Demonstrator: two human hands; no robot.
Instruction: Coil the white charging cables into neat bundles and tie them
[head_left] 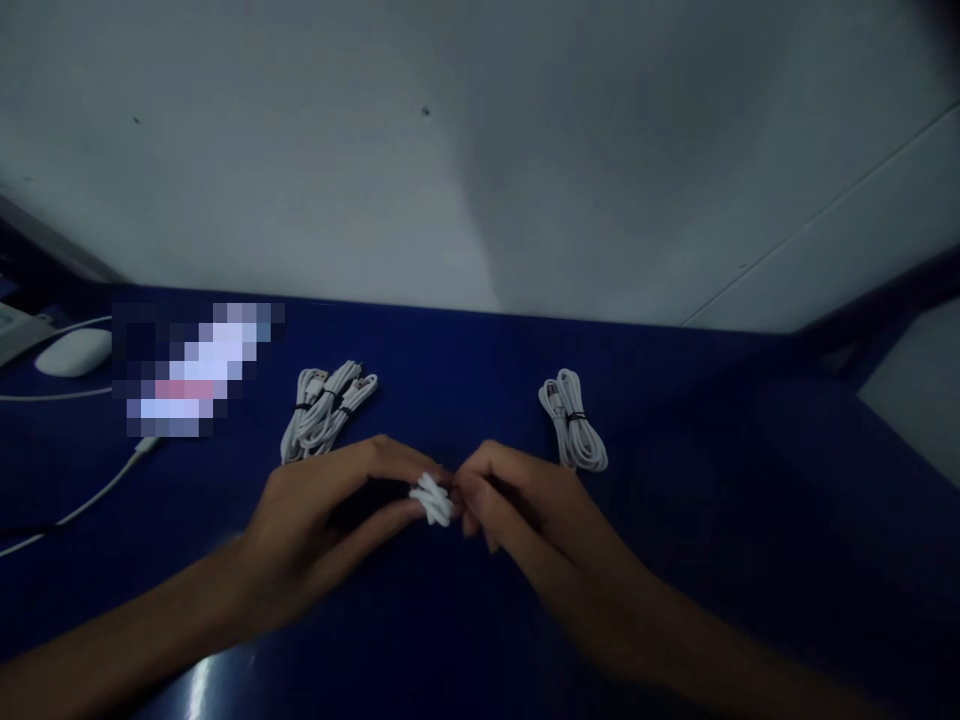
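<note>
A coiled white cable (pixel 433 500) is seen end-on, its loops pressed together, between the thumb and fingers of my left hand (pixel 319 515). My right hand (pixel 551 530) meets it from the other side, thumb and fingertips pinched close against the coil. Whatever those right fingertips grip is too small and dark to make out. Beyond my left hand lie several bundled white cables (pixel 324 412) with black ties and plug ends showing. Past my right hand rests another white cable bundle (pixel 577 420), also bound with a black tie.
All this is on a blue table (pixel 450 630) that meets a pale wall (pixel 337 180) at the back. To the left lie a blurred-out bright-screened device (pixel 199 370) with a white cord (pixel 97 500) and a rounded white object (pixel 73 353).
</note>
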